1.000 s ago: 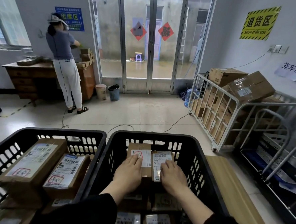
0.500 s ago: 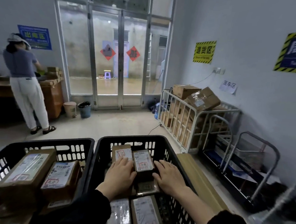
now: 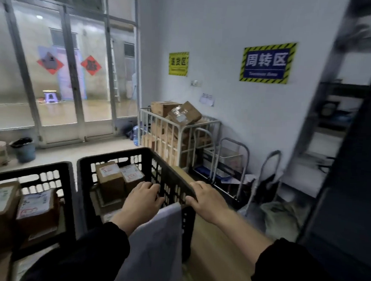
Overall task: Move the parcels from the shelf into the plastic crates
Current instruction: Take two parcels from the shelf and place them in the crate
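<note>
1. The right-hand crate (image 3: 157, 160), taken here as the landmark, is showing black moulded plastic walls pierced with rows of rectangular slots; its rim is rounded and matte.
2. Two cardboard parcels (image 3: 118, 177) are standing upright side by side inside that crate against its far wall, each a brown rectangular box carrying a white printed label with red marking on top. Further parcels beneath them are lying in shadow and cannot be made out.
3. A second black crate (image 3: 47, 175) is sitting just left of the landmark, holding two more labelled cardboard boxes (image 3: 13, 206).
4. The left hand (image 3: 140, 199) is hovering inside the landmark crate near its right wall, fingers loosely curled and holding nothing; the parcels are lying beyond and left of its fingertips, apart from them.
5. The right hand (image 3: 202, 201) is resting on the right rim of the landmark crate, fingers curling over the edge in a light grip on the rim alone.
6. A pale grey sheet (image 3: 158, 247), soft-looking and blurred, is hanging at the crate's near right corner between the two forearms.
</note>
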`<state>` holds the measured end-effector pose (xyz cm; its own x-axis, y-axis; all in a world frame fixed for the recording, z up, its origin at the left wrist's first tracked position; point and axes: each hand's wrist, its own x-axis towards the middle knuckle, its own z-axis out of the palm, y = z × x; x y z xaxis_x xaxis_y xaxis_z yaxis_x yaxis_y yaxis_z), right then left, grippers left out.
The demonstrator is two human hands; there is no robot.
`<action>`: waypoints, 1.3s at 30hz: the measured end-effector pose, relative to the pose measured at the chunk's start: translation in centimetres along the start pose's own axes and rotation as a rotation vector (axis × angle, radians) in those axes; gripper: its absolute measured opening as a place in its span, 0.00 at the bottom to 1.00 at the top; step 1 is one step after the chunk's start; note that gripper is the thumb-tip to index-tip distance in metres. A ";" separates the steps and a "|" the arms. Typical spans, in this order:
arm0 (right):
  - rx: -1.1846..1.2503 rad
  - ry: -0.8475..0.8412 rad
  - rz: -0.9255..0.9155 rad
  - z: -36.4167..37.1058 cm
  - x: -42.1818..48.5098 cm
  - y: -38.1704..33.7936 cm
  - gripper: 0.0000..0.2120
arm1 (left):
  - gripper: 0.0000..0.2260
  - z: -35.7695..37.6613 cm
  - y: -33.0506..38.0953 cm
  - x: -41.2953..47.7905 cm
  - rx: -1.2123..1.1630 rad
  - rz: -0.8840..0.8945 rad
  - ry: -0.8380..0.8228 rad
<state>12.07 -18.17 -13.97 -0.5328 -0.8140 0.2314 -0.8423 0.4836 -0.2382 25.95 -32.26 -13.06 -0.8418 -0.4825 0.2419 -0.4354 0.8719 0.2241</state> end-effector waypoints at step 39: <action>-0.188 0.275 0.973 -29.1 -63.2 33.3 0.24 | 0.21 8.4 64.7 -18.6 -0.225 0.737 -0.210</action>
<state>15.29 58.71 -9.05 -0.9718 0.0482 0.2308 -0.0221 0.9560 -0.2924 10.79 33.86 -11.01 -0.9401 0.2564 0.2246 0.3124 0.9118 0.2667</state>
